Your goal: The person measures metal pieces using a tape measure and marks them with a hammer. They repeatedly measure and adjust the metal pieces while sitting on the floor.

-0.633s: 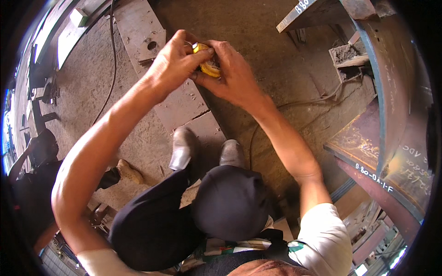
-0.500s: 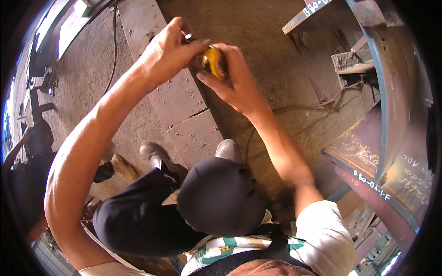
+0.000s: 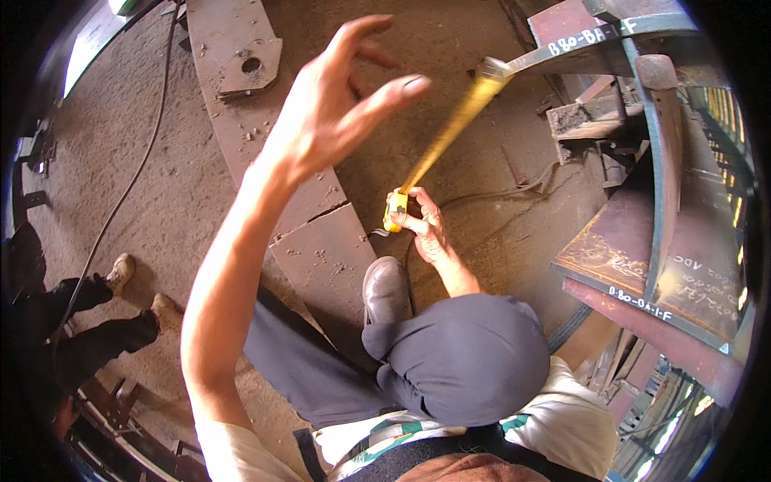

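Observation:
My right hand (image 3: 429,230) is wrapped round the yellow case of a tape measure (image 3: 396,210), low in front of my knee. From the case the yellow blade (image 3: 446,136) runs out up and to the right, smeared by motion. Its metal-tipped end lies by the corner of a marked steel beam (image 3: 578,50); whether it touches the beam I cannot tell. Higher up and to the left, my left hand (image 3: 321,116) is raised with nothing in it, fingers apart and thumb stretched out. It hovers above a long flat steel plate (image 3: 317,241).
A small steel plate with a round hole (image 3: 233,74) lies on the long plate's far end. Tall steel framing (image 3: 654,177) and a rusty plate (image 3: 610,249) stand at right. Cables (image 3: 152,153) cross the floor. Another person's legs (image 3: 96,337) are at left.
My hands have parted. The right has come down nearer me with the tape case, and the blade now stretches out to the beam. My left hand has opened; the view has shifted.

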Demonstrator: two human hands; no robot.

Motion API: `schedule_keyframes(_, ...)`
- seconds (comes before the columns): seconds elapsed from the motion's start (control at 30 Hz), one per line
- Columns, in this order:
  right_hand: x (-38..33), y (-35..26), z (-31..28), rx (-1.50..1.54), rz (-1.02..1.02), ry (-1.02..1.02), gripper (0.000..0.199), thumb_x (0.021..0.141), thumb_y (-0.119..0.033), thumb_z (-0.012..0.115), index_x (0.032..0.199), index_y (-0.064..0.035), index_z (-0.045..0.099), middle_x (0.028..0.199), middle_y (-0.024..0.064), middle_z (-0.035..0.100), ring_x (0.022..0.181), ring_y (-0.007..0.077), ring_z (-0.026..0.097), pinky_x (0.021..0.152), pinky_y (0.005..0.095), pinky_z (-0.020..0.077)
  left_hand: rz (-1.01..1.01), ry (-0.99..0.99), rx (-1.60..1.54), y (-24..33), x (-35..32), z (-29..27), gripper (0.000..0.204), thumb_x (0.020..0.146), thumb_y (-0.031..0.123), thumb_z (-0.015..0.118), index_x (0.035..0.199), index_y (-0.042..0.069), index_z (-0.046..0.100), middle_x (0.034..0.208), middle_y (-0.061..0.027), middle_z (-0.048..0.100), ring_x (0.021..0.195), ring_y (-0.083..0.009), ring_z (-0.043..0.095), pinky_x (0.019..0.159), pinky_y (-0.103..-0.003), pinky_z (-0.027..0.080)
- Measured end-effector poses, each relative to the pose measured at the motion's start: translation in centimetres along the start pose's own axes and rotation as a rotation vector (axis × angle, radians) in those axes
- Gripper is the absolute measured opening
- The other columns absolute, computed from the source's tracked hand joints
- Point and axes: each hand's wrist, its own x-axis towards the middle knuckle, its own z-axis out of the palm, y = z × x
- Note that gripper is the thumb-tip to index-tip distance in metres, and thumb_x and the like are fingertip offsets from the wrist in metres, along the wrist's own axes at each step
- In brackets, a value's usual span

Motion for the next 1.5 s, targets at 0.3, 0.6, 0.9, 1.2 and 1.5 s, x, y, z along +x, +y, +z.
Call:
schedule_keyframes(0.3,6.8,-3.4,-4.6,0.031,-0.258,0.401,0.027,0.092,-0.019,0.068,0.112,-0.0090,0.054,0.108,0.0037,0.060,0.100,0.0157,0.060,0.084,0.0397,0.0542,-0.557,0.432,-0.299,-16.8,-18.8,2.9,0.035,0.098,0.028,0.064,0.126,0.006,0.061,0.092,-0.0048,0.067,0.078,-0.0093,0.058,0.067,-0.025,0.047)
schedule_keyframes(0.6,11.2,-6.3,-6.1,-0.055,-0.348,0.454,0.027,0.091,-0.021,0.072,0.105,-0.0118,0.051,0.101,0.0035,0.060,0.096,0.0172,0.062,0.083,0.0423,0.0543,-0.677,0.691,-0.214,-21.4,-20.3,-4.7,0.035,0.098,0.039,0.063,0.115,0.009,0.066,0.089,-0.0002,0.065,0.073,-0.0062,0.051,0.064,-0.023,0.041)
schedule_keyframes(0.9,12.4,-7.4,-6.8,-0.032,-0.386,0.491,0.034,0.089,-0.022,0.074,0.108,-0.0113,0.048,0.102,0.0050,0.060,0.096,0.0209,0.062,0.084,0.0464,0.0515,-0.723,0.713,-0.299,-22.6,-21.0,-5.9,0.034,0.100,0.040,0.059,0.116,0.011,0.068,0.089,0.0001,0.065,0.066,-0.0053,0.049,0.060,-0.022,0.036)
schedule_keyframes(1.2,13.3,-7.6,-6.6,-0.042,-0.384,0.523,0.039,0.088,-0.022,0.076,0.110,-0.0108,0.046,0.107,0.0066,0.058,0.100,0.0215,0.060,0.085,0.0483,0.0512,-0.736,0.655,-0.339,-22.8,-20.7,-5.5,0.040,0.099,0.045,0.059,0.117,0.010,0.067,0.089,0.0016,0.065,0.070,-0.0053,0.050,0.063,-0.022,0.037)
schedule_keyframes(1.5,14.6,-7.5,-5.1,-0.062,-0.411,0.510,0.038,0.088,-0.020,0.076,0.108,-0.0099,0.045,0.104,0.0073,0.060,0.099,0.0223,0.062,0.084,0.0516,0.0523,-0.791,0.680,-0.321,-23.1,-20.6,-5.5,0.041,0.099,0.045,0.058,0.116,0.009,0.067,0.089,0.0007,0.065,0.070,-0.0054,0.050,0.063,-0.022,0.038)
